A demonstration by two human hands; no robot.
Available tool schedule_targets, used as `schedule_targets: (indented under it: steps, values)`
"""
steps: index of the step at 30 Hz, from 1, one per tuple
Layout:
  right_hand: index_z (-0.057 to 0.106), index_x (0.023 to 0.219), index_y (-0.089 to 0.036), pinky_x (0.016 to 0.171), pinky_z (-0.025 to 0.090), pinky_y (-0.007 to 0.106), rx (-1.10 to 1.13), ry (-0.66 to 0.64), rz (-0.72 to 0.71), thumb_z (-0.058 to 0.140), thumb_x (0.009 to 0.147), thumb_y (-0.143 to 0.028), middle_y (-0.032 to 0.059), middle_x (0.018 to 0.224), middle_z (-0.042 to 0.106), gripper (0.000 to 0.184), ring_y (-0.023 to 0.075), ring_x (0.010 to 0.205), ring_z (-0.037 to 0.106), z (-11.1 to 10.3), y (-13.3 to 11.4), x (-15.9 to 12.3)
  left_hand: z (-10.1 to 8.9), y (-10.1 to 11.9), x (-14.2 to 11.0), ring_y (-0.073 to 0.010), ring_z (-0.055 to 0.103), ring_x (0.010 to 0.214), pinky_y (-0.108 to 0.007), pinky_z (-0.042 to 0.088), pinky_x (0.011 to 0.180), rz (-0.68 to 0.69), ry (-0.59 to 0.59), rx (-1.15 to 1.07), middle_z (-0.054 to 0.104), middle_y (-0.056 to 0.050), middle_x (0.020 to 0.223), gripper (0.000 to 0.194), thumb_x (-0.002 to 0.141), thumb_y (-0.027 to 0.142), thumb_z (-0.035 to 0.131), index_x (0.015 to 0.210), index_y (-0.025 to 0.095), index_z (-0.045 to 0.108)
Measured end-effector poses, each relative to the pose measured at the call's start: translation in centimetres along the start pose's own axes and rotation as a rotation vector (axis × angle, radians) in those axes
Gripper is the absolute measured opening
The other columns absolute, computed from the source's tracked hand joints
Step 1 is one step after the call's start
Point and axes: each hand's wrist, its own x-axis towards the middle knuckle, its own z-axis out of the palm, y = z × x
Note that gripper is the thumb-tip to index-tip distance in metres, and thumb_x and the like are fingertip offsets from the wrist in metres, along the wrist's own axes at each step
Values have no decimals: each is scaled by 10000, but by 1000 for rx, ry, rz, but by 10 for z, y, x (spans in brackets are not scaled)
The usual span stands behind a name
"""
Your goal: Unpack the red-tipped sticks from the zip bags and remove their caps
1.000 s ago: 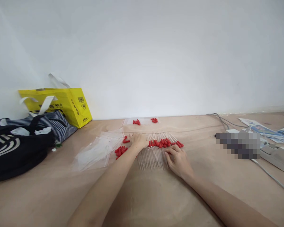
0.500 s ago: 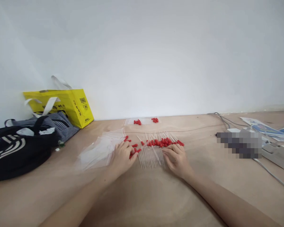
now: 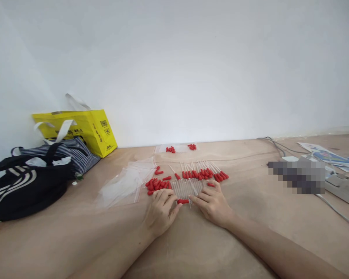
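Observation:
My left hand (image 3: 162, 207) has its fingers closed on a red rubber bulb (image 3: 182, 201) that lies sideways at the near ends of a row of clear dropper tubes (image 3: 184, 188). My right hand (image 3: 213, 203) pinches a clear dropper tube (image 3: 190, 204) close to that bulb; whether the two touch, I cannot tell. Another red bulb (image 3: 211, 185) shows at the fingers of my right hand. Beyond the row lie several droppers with red bulbs fitted (image 3: 202, 174), their thin tips pointing away. A pile of loose red bulbs (image 3: 157, 185) sits beside my left hand.
Clear plastic bags (image 3: 125, 184) lie left of the bulbs. Near the wall, another bag (image 3: 180, 148) holds red bulbs. A yellow bag (image 3: 106, 135), a striped bag (image 3: 83, 157) and a black bag (image 3: 43, 190) stand at left. Leaflets (image 3: 325, 155) and cables (image 3: 337, 215) lie at right.
My left hand has moved from the bulb pile toward me and right, bringing a red bulb. My right hand has come nearer with a tube at its fingertips.

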Motion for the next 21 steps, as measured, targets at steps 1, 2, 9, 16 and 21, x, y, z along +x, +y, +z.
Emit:
schedule_targets:
  steps: [1,2,9,16,21]
  values:
    - [614,908,-213,885,241,412,-2,-8,4,402,828,-125,-26,547,540,243,110,602,473,0,-1,0,1,0,1,-186,521,839,-336,350,750,2,-2,-15,597,-59,853,158,830,274,462,853,172,581]
    - [615,891,-209,882,243,408,0,-8,9,397,827,-128,-24,547,533,242,111,599,466,1,-2,0,2,-1,2,-195,521,878,-345,343,768,19,-7,-32,605,-63,900,175,833,286,464,908,180,581]
    - [603,842,-191,876,231,398,14,5,15,377,809,-114,-27,544,519,241,106,584,441,-1,-5,2,6,2,9,-186,534,950,-408,249,893,69,-45,-106,652,-6,917,175,858,246,434,858,234,608]
    - [599,758,-200,854,237,369,71,55,16,375,797,-115,-41,498,492,243,94,550,425,-2,-6,2,0,4,7,-185,523,897,-430,249,893,54,-95,-76,636,-11,853,182,832,200,427,775,229,598]
    - [594,754,-190,845,241,377,64,32,-12,354,804,-108,-39,489,481,258,95,546,419,-3,-7,1,2,2,3,-191,502,884,-447,240,878,64,-92,-105,627,-9,850,178,816,167,420,769,227,581]
